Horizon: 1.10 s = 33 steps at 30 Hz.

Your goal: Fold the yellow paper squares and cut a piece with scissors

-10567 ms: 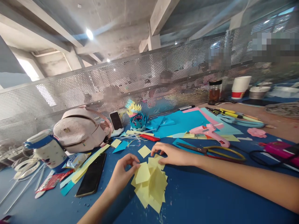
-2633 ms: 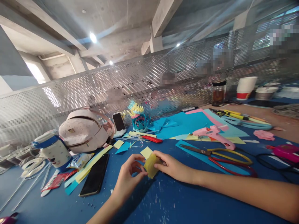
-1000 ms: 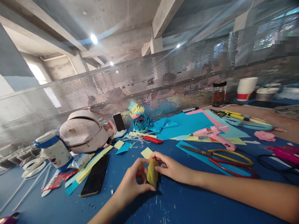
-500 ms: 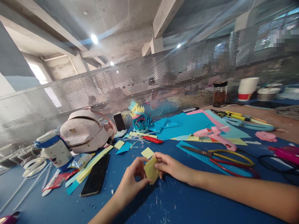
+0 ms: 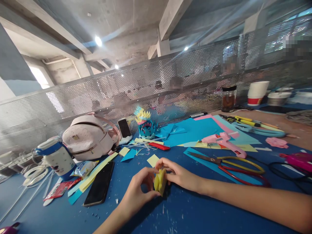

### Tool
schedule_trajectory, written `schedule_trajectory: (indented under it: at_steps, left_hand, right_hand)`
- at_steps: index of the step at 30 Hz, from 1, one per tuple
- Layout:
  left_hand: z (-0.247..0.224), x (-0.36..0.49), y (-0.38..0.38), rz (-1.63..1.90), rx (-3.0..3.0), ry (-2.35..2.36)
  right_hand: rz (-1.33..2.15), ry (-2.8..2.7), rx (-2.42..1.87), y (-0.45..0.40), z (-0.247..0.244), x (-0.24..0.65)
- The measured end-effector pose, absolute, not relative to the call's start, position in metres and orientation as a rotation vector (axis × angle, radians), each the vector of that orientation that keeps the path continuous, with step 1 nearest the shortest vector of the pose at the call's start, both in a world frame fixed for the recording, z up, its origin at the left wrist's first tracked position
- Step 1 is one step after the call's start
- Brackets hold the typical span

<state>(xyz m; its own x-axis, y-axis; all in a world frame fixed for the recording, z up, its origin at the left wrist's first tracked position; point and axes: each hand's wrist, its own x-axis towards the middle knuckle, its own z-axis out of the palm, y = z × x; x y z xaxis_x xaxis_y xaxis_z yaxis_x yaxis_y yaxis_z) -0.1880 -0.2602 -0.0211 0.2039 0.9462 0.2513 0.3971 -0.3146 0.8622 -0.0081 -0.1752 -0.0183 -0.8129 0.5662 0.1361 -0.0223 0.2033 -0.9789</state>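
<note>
Between my two hands, just above the blue table (image 5: pixel 185 208), is a small folded yellow paper piece (image 5: pixel 159 182) with layered edges. My left hand (image 5: pixel 140 187) grips its left side, fingers and thumb curved round it. From the right, my right hand (image 5: pixel 176 174) pinches it; some fingertips are hidden behind the paper. A flat yellow paper square (image 5: pixel 152 160) lies just behind my hands. To the right, scissors (image 5: pixel 219 160) with yellow and red handles rest on a blue paper strip (image 5: pixel 207 165). Farther back stands a blue, yellow and pink paper model (image 5: pixel 146 126).
A black phone (image 5: pixel 99 183), a cup (image 5: pixel 57 156) and a pink backpack (image 5: pixel 87 136) are on the left. A red cutter (image 5: pixel 159 146) lies behind my hands. On the right are a pink glue gun (image 5: pixel 224 141), its cable and coloured sheets (image 5: pixel 195 130). A perforated metal screen (image 5: pixel 102 91) stands behind.
The yellow paper piece has turned in my hands, so its layered edge now shows instead of its flat face. Both hands have shifted slightly with it.
</note>
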Motion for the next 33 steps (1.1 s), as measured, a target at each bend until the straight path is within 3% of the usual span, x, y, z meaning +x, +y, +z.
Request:
schedule_trajectory:
  at_steps: [7, 14, 21, 33]
  left_hand:
    - [-0.019, -0.189, -0.261, 1.056, 1.954, 1.324]
    - [-0.018, -0.188, -0.263, 1.138, 1.966, 1.353]
    - [-0.016, -0.189, -0.264, 1.15, 2.049, 1.388]
    - [-0.01, -0.185, -0.268, 0.799, 2.436, 1.491]
  right_hand:
    - [1.39, -2.227, -0.471, -0.176, -0.016, -0.006]
    - [1.607, -2.115, -0.463, -0.174, -0.019, -0.008]
    - [1.606, -2.057, -0.444, -0.175, -0.018, -0.01]
    - [1.344, -2.245, -0.525, -0.176, -0.02, -0.005]
